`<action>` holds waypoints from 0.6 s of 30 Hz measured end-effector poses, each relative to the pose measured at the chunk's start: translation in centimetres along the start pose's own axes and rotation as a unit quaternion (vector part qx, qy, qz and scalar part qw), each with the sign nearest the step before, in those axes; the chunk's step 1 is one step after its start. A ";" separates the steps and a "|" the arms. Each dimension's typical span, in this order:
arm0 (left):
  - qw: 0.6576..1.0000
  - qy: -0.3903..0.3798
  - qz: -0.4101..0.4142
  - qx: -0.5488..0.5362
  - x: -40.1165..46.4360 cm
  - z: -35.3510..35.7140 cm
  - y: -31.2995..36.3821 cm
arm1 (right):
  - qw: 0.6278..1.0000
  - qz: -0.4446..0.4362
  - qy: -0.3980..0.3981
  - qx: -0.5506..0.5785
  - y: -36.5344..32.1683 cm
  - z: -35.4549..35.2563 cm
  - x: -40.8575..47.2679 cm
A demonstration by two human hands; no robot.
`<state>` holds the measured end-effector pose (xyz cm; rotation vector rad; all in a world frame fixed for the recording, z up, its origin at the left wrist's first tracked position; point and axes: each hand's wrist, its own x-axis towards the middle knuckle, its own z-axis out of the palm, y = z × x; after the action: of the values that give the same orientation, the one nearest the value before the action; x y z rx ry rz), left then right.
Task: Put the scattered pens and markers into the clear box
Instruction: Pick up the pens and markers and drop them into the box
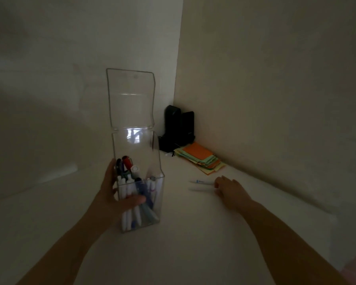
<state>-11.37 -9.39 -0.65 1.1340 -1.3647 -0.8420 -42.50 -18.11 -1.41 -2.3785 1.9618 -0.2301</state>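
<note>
A tall clear box (155,161) stands upright on the white desk (193,233), its hinged lid flipped up and open. Several pens and markers (131,186) stand inside it, white barrels with red, purple and dark caps. My left hand (119,194) wraps around the box's left and front side, thumb across the front. A white pen (203,182) with a blue band lies on the desk to the right. The fingertips of my right hand (230,190) are closed on that pen's near end.
The desk sits in a corner between two pale walls. A black stapler-like object (178,128) stands in the corner. In front of it lies a fanned stack of orange, green and yellow paper notes (201,159). The scene is dim.
</note>
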 end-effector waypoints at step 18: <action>0.997 -0.008 0.004 0.075 -0.7 -1.0 2.3 | 0.692 -0.146 -0.151 0.690 -11.0 -8.3 -7.4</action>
<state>-10.82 -7.93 1.41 1.2379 -1.4643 -0.7555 -34.41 -8.30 7.60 -1.4164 0.6209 -0.8616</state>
